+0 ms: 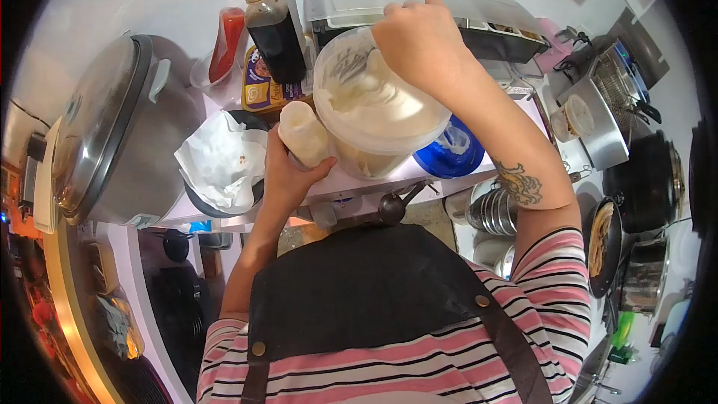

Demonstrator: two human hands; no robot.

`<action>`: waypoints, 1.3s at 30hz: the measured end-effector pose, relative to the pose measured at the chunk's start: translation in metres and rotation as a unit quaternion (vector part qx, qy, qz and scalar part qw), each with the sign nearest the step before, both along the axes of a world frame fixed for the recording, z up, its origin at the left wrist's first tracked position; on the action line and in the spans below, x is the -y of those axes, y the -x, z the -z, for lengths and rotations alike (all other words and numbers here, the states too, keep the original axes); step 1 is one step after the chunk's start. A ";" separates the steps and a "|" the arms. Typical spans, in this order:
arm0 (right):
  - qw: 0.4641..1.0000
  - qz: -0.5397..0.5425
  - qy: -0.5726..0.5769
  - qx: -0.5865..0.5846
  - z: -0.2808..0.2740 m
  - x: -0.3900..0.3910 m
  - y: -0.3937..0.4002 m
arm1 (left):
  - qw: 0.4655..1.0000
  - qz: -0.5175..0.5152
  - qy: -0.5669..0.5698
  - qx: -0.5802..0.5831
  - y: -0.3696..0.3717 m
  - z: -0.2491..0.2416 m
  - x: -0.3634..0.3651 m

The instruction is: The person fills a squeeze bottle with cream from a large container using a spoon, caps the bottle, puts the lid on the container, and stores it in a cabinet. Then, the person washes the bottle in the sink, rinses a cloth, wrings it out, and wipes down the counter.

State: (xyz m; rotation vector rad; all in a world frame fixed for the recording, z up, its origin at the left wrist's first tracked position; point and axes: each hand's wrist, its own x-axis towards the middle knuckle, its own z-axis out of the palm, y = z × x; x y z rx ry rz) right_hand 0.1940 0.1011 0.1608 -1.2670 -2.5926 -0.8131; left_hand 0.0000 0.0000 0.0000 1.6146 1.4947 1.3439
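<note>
My left hand (pixel 286 183) is wrapped round a clear squeeze bottle (pixel 303 137) with pale cream inside; its top is uncapped. Beside it stands a large translucent tub (pixel 359 158) of creamy white sauce (pixel 385 105), its surface swirled and its upper wall smeared. Over the tub's far right rim, my right hand (pixel 419 39) is closed, knuckles up. Whatever its fingers hold is hidden behind the hand. A blue lid (pixel 451 153) smeared with white lies right of the tub.
Behind are a dark sauce bottle (pixel 275 41), a red sauce bottle (pixel 226 45) and a lidded topping tray (pixel 419 0). A paper-lined bowl (pixel 224 164) and a large grey cooker (pixel 138 127) stand left. Pans, a fry basket (pixel 617 78) and a black pot (pixel 643 183) are right.
</note>
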 end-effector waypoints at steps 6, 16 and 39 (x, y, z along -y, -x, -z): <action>0.995 -0.033 -0.088 0.025 0.001 0.002 0.000 | 1.000 -0.013 -0.006 -0.023 -0.003 0.001 -0.003; 0.989 -0.063 0.132 -0.011 0.028 -0.018 0.011 | 1.000 0.001 -0.010 0.004 -0.003 0.001 -0.005; 0.741 -0.059 0.421 -0.519 0.005 -0.003 -0.064 | 1.000 0.024 -0.018 -0.009 0.003 -0.019 0.008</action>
